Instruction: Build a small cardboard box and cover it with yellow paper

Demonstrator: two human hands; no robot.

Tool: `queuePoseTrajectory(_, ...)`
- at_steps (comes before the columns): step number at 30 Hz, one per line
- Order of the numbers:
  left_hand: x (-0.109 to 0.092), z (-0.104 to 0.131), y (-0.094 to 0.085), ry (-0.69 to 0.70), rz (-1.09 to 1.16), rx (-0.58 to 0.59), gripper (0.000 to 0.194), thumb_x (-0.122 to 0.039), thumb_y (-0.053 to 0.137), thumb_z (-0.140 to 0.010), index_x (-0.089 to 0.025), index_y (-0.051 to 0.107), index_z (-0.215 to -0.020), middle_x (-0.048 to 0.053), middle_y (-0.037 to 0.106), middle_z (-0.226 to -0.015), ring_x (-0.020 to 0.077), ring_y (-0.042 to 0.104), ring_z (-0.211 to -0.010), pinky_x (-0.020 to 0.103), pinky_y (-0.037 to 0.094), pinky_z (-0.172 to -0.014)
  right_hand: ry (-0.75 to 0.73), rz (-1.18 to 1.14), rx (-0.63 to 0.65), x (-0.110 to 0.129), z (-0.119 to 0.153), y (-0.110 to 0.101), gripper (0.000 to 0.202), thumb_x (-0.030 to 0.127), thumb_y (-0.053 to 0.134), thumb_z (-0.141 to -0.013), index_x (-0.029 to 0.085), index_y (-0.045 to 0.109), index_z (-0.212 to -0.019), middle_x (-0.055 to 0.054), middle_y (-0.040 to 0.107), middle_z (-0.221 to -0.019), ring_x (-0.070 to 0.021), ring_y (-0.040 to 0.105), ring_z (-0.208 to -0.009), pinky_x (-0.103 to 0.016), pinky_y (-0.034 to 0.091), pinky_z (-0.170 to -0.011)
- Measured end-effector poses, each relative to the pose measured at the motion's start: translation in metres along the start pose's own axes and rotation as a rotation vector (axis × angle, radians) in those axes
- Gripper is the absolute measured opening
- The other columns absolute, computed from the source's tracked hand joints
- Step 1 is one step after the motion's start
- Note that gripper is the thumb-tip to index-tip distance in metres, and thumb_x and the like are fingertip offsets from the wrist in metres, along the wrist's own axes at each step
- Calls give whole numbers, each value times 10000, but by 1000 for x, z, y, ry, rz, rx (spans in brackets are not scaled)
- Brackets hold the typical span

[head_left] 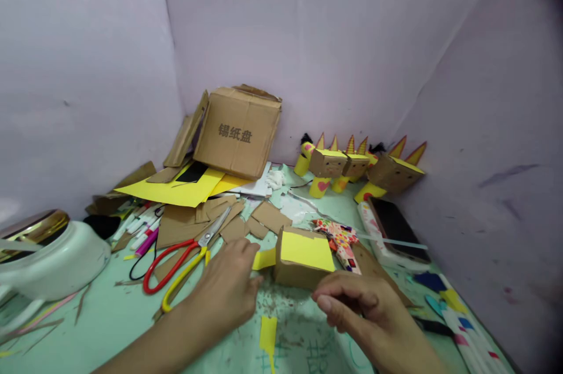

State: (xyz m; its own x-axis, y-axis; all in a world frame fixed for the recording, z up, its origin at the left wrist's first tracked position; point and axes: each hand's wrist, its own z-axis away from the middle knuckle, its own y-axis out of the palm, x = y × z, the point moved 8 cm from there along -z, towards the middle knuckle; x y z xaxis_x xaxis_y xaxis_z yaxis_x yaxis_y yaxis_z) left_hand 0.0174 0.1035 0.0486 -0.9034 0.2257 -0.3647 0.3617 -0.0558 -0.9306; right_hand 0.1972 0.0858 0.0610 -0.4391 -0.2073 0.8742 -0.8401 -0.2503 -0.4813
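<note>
A small cardboard box (295, 273) with yellow paper (307, 251) on its top sits in front of me, between my hands. Beside its left side, my left hand (231, 280) is over the table, thumb and index finger apart, near a yellow paper strip (264, 258). My right hand (358, 306) is at the box's near right corner, fingers loosely curled and thumb apart, with nothing visible between them. Scissors (193, 254) with red and yellow handles lie left of my left hand. A small yellow scrap (268, 334) lies nearer me.
Cardboard pieces (178, 226), yellow sheets (176, 191) and a large box (240, 132) stand or lie at the back left. Cardboard animal figures (328, 164) are at the back right. A patterned glue gun (338, 236), a phone (398, 227), markers (468, 333) and a white pot (74, 259) surround the work area.
</note>
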Motion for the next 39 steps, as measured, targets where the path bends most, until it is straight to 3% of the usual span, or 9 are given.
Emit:
queuePoseTrajectory(6,-6,-29,22,-6,-134,6,213,-118,416,-782,-160,625,-770,108,641,-869,238,624,-796,311,434,-677,-70,7,-59,2,3,-9,225,346,589,-797,206,690,-652,-32,661,-623,-161,578,-561,-249,429,-517)
queuePoseTrajectory(9,7,-30,-12,-49,41,-216,219,-142,397,-790,-171,590,-691,71,639,-726,208,617,-696,293,431,-625,-95,-7,-130,5,4,-18,211,335,608,-784,211,702,-642,-36,673,-626,-170,599,-573,-257,445,-524)
queuePoseTrajectory(12,25,-18,-50,-239,531,-413,92,-255,534,-724,-183,552,-670,0,592,-533,150,565,-499,244,434,-503,-55,-130,-314,1,6,-35,138,341,672,-720,218,734,-705,-51,682,-658,-179,605,-580,-259,460,-497)
queuePoseTrajectory(16,3,-12,-46,-335,1304,-232,223,-266,691,-573,-162,539,-699,-7,615,-507,137,581,-419,217,467,-413,44,-522,-421,-8,5,-34,369,343,760,-632,237,688,-978,-92,686,-959,-205,633,-718,-269,518,-497)
queuePoseTrajectory(19,-22,-11,-29,-354,1557,-114,228,-184,707,-578,-139,569,-753,10,648,-598,139,633,-493,206,513,-448,75,-792,-251,1,-4,-7,529,358,784,-609,238,613,-1094,-102,646,-1062,-219,635,-806,-264,533,-478)
queuePoseTrajectory(22,-37,-13,-10,-365,1669,-4,190,-144,687,-611,-126,582,-768,27,663,-651,126,640,-526,195,528,-477,145,-886,-161,7,-11,11,503,395,785,-596,180,628,-1023,-74,669,-888,-174,633,-694,-212,500,-429)
queuePoseTrajectory(27,-37,-25,-6,-329,1624,21,211,-251,712,-598,-140,544,-664,0,625,-582,86,544,-422,165,423,-358,222,-863,-327,-2,-26,-12,358,395,808,-513,138,581,-616,41,556,-486,-64,482,-359,-172,405,-350)
queuePoseTrajectory(32,-25,-48,-17,-273,1332,-72,262,-362,649,-612,-138,520,-565,-31,540,-480,38,408,-353,148,268,-337,190,-568,-318,-10,-50,-39,287,381,735,-603,140,580,-597,57,495,-399,-38,381,-340,-154,275,-351)
queuePoseTrajectory(39,-6,-68,-4,-335,1045,-199,200,-306,620,-544,-151,524,-461,-72,419,-367,46,311,-383,175,217,-399,283,-321,-425,-46,-65,-43,300,420,674,-615,174,526,-527,67,428,-382,-49,299,-358,-194,166,-372)
